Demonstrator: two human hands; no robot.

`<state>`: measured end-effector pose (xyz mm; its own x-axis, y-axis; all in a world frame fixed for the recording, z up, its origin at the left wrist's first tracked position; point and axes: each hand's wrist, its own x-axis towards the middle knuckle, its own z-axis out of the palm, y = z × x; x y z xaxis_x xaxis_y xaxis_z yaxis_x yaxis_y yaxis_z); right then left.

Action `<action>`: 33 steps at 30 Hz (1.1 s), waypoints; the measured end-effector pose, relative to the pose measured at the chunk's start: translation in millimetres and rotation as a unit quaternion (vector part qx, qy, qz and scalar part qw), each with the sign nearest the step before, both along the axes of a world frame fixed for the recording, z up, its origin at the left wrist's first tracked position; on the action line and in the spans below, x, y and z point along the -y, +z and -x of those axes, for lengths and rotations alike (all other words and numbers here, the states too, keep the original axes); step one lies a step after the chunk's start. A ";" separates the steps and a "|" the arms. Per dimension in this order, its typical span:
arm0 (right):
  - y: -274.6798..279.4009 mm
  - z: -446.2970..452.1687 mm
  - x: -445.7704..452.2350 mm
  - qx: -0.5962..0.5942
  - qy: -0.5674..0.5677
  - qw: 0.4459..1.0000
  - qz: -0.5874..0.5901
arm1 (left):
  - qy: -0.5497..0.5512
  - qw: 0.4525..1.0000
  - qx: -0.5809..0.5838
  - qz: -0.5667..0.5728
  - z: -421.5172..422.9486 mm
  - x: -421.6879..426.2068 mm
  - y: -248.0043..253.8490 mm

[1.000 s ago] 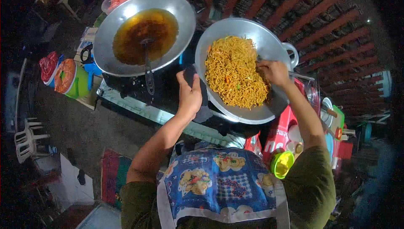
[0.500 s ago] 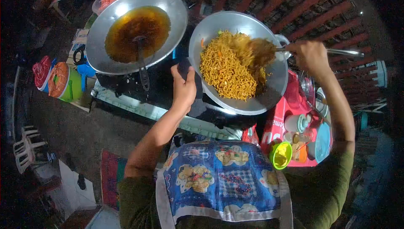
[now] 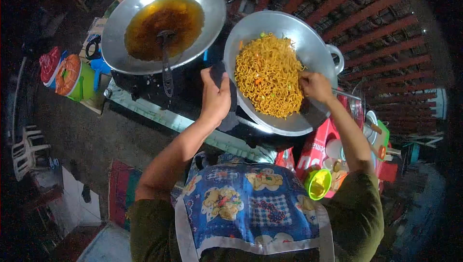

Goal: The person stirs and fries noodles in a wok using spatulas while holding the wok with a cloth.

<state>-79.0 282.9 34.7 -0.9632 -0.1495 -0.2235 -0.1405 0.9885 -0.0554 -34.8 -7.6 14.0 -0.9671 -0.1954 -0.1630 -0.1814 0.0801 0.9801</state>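
Observation:
Yellow-brown noodles with bits of orange and green fill the middle of a silver wok. My left hand is closed on a dark cloth at the wok's left edge. Over the right side of the same wok, my right hand grips a metal spatula by its handle, which sticks out behind the hand. The spatula's head is hidden among the noodles and behind my fingers.
Left of the noodles stands a second wok of brown oil, a slotted turner resting in it. A lime-green cup sits on the red-covered surface at right. Green bucket and white chair are farther left.
My right hand has moved left and down, over the wok, with the spatula. The lifted noodles have dropped into the heap. My left hand stays on the cloth. The view has shifted slightly.

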 end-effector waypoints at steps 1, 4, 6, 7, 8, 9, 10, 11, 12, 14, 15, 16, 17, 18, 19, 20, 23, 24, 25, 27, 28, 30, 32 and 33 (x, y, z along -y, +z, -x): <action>-5.1 3.5 -7.8 -0.021 -0.015 0.998 0.057 | -0.007 1.000 -0.007 -0.023 0.0 0.6 -2.1; 46.4 1.9 -3.4 0.008 -0.032 0.999 0.038 | -0.017 0.998 -0.021 -0.050 2.0 2.1 -8.4; 76.0 -7.5 -1.2 -0.029 -0.044 0.999 -0.001 | -0.018 0.998 -0.029 -0.056 0.4 2.7 -6.6; 89.4 -11.2 -4.9 -0.049 -0.039 0.997 -0.034 | -0.018 0.999 -0.021 -0.039 -1.5 3.4 -2.4; 101.7 -13.0 -5.5 -0.069 -0.033 0.995 -0.065 | -0.018 0.999 -0.014 -0.022 -2.1 4.0 0.3; 113.3 -13.3 -2.5 -0.071 -0.034 0.995 -0.068 | -0.018 0.999 -0.017 -0.024 -0.8 4.6 -2.1; 124.1 -15.0 0.2 -0.084 -0.024 0.990 -0.108 | -0.022 0.999 -0.010 -0.035 0.2 4.9 -7.2; 132.4 -18.0 2.2 -0.095 -0.015 0.984 -0.148 | -0.027 0.999 -0.002 -0.046 -0.4 5.1 -10.2; 139.7 -18.6 4.5 -0.097 -0.016 0.984 -0.150 | -0.028 0.998 -0.005 -0.048 0.1 5.5 -9.9; 149.0 -18.0 11.8 -0.189 0.063 0.962 -0.188 | -0.029 0.999 -0.003 -0.035 -1.1 7.0 -10.5; 149.9 -15.1 18.0 -0.167 0.092 0.946 -0.261 | -0.033 0.999 0.000 -0.034 -4.8 8.4 -10.3; 158.4 -16.4 27.5 -0.169 0.089 0.946 -0.262 | -0.038 0.998 0.005 -0.050 -3.4 9.3 -7.8; 170.1 -16.3 38.0 -0.149 0.095 0.934 -0.312 | -0.041 0.997 0.009 -0.066 -1.7 9.5 -5.9; 175.8 -16.2 42.9 -0.126 0.104 0.919 -0.360 | -0.040 0.997 0.011 -0.068 -2.7 8.7 -5.9; 174.3 -10.3 36.6 -0.091 0.087 0.928 -0.352 | -0.037 0.997 0.006 -0.064 -4.0 8.7 -6.4; 171.1 -6.0 25.4 -0.091 0.088 0.928 -0.352 | -0.034 0.998 -0.001 -0.058 -3.4 9.1 -6.5; 141.3 -3.0 -18.6 -0.035 0.112 0.910 -0.398 | -0.039 0.999 0.014 -0.027 -2.7 10.5 -0.7; 120.4 -4.4 -33.4 -0.013 0.115 0.913 -0.390 | -0.037 0.999 0.016 -0.027 -2.5 9.3 -2.6; 94.4 -3.0 -42.9 0.006 0.119 0.916 -0.383 | -0.035 0.999 0.002 -0.025 -1.0 8.4 -5.5; 24.8 -3.7 -40.7 -0.055 0.088 0.953 -0.283 | -0.031 0.999 -0.010 -0.023 -0.5 8.2 -10.7; 10.8 -0.9 -23.7 -0.066 0.059 0.971 -0.220 | -0.035 0.999 -0.028 -0.021 0.5 8.3 -11.9; 0.6 2.8 -7.1 -0.076 0.029 0.985 -0.151 | -0.039 0.998 -0.045 -0.015 0.0 8.6 -8.0; 0.0 5.8 -3.7 -0.080 -0.041 0.994 -0.069 | -0.039 0.999 -0.012 0.009 -1.5 8.9 3.6; 10.9 2.4 -2.2 -0.080 -0.042 0.994 -0.069 | -0.040 0.999 -0.012 0.009 -2.0 8.8 2.2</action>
